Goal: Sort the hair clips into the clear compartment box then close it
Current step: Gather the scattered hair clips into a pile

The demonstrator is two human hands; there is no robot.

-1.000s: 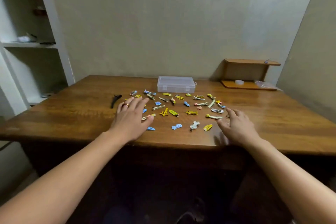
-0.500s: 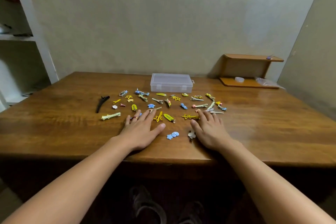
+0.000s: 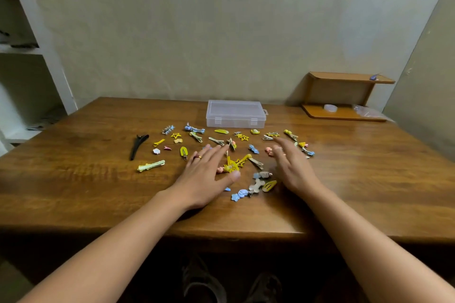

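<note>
A home room: wooden table [image 3: 73, 179], white shelving [image 3: 49, 56], plain wall [image 3: 197, 32].

There is a single view, from a wide-angle camera worn on the person's head. It looks forward and down across the wooden table [image 3: 73, 179] toward the back wall [image 3: 221, 32], with both forearms reaching in from the bottom edge. Straight lines bow at the frame's margins.

Scattered hair clips [image 3: 195, 136] crowd the path to the clear box [image 3: 235, 114]. Bare table [image 3: 369, 167] is open on the right.
</note>
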